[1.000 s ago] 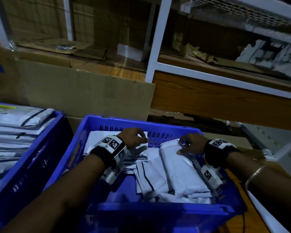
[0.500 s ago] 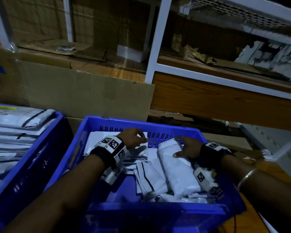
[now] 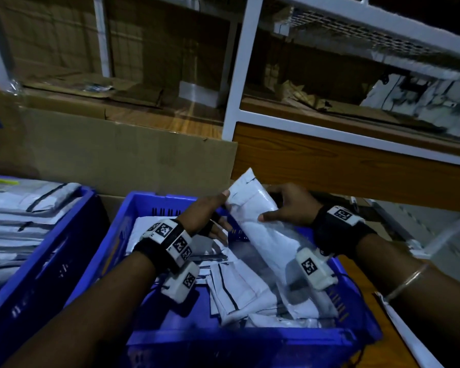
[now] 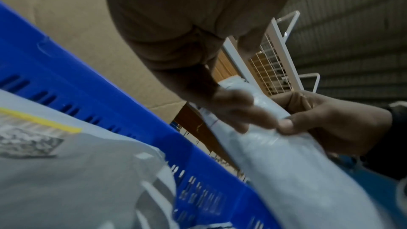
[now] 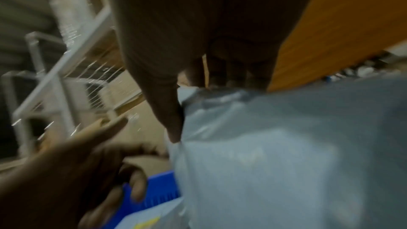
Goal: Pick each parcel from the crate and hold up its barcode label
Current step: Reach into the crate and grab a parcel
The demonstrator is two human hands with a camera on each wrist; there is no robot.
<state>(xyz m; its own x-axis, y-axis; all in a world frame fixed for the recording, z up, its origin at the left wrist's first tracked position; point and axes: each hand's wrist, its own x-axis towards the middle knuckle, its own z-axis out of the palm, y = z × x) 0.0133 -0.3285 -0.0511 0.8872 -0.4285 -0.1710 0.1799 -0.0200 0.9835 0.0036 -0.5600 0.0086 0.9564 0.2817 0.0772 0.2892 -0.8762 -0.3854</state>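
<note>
Both hands are now higher than half a second ago, and the white parcel (image 3: 260, 224) that lay on the pile is tilted up, its far end above the back wall of the crate (image 3: 154, 205). The right hand (image 3: 290, 205) grips the parcel from the right side, thumb on the front face and fingers curled behind it. The left hand (image 3: 207, 213) pinches the upper left edge: the thumb presses the near face, and in the left wrist view its fingers (image 4: 240, 111) lie on the wrapping close to the thumb of the other hand. The lower end of the parcel still reaches down into the crate, near the right wrist camera (image 3: 315, 269). No barcode label can be seen on the side that faces the head camera.

Under the hands, more flat white parcels (image 3: 239, 290) lie in a loose pile in the blue crate. One of them, at the back, has a label with a yellow stripe (image 4: 39, 123). To the left stands a second blue crate (image 3: 51, 243) with stacked grey mailers (image 3: 24, 208). Behind both crates a brown cardboard sheet (image 3: 133, 155) leans, and behind it is a white shelf frame (image 3: 237, 75) with wooden boards.
</note>
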